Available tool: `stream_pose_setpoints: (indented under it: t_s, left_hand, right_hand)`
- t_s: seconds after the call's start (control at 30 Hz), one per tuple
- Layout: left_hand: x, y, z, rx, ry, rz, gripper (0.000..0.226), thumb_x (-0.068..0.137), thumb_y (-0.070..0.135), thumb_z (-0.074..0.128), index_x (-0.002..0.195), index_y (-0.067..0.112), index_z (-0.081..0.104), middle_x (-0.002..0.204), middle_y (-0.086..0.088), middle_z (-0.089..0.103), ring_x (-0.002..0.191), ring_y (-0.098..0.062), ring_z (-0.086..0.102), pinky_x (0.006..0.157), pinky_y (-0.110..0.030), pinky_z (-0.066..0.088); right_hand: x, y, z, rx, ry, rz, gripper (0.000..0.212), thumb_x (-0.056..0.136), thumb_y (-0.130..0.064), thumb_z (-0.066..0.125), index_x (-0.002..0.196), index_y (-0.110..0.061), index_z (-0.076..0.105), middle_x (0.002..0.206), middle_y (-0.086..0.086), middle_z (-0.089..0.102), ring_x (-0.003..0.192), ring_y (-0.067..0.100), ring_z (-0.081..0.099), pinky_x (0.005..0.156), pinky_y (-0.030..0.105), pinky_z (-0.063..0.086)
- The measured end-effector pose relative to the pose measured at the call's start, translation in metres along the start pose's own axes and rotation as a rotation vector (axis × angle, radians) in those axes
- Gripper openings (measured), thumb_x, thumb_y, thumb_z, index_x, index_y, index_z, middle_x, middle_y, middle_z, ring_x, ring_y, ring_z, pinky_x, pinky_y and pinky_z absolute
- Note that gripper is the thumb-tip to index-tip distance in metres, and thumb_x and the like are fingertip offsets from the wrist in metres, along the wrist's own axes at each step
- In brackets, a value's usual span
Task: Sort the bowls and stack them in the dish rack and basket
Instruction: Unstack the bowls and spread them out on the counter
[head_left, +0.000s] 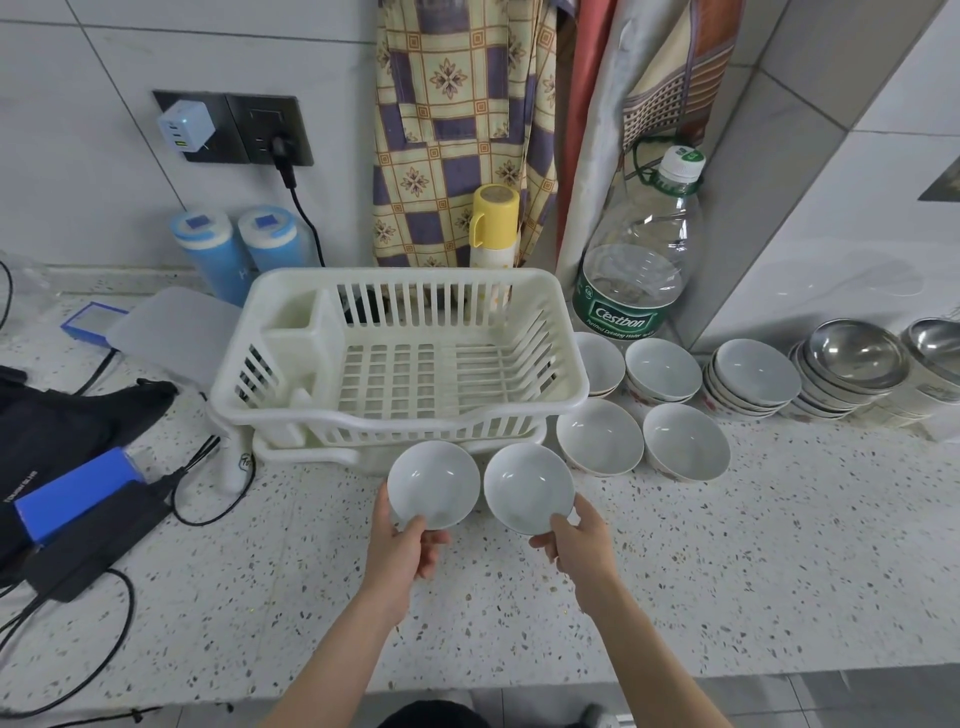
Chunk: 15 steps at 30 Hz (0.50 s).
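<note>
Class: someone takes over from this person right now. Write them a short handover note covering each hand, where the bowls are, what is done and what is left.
Left hand grips a white bowl; right hand grips another white bowl, both just in front of the dish rack.
Done: nothing yet, the rack holds no bowls.
Left: two single bowls and stacks of white bowls and steel bowls wait right of the rack on the counter.
</note>
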<state>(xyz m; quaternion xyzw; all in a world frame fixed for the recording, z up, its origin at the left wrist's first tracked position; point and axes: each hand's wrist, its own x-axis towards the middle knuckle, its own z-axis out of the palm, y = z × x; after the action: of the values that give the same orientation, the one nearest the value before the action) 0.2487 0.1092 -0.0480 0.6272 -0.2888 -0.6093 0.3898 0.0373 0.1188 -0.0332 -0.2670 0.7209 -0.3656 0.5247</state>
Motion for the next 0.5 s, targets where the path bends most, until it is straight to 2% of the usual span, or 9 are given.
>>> stream_pose_setpoints:
  t_s: [0.13, 0.5]
  left_hand:
    - [0.0022, -0.0005, -0.0011, 0.025, 0.013, -0.004, 0.066, 0.096, 0.002, 0.049, 0.146, 0.043, 0.032, 0.064, -0.011, 0.072, 0.044, -0.011, 0.051, 0.040, -0.025, 0.037]
    - [0.0038, -0.0018, -0.0018, 0.033, 0.031, -0.011, 0.069, 0.095, 0.000, 0.048, 0.145, 0.045, 0.031, 0.061, -0.009, 0.070, 0.041, -0.010, 0.049, 0.037, -0.024, 0.036]
  right_hand:
    - [0.0010, -0.0003, -0.0011, -0.012, -0.012, -0.015, 0.055, 0.090, 0.002, 0.041, 0.140, -0.020, 0.047, 0.064, 0.014, 0.069, 0.038, 0.004, 0.052, 0.038, 0.016, 0.038]
    - [0.0066, -0.0034, -0.0057, -0.076, -0.043, 0.016, 0.057, 0.090, 0.000, 0.042, 0.144, -0.020, 0.044, 0.060, 0.011, 0.070, 0.039, 0.007, 0.049, 0.038, 0.018, 0.037]
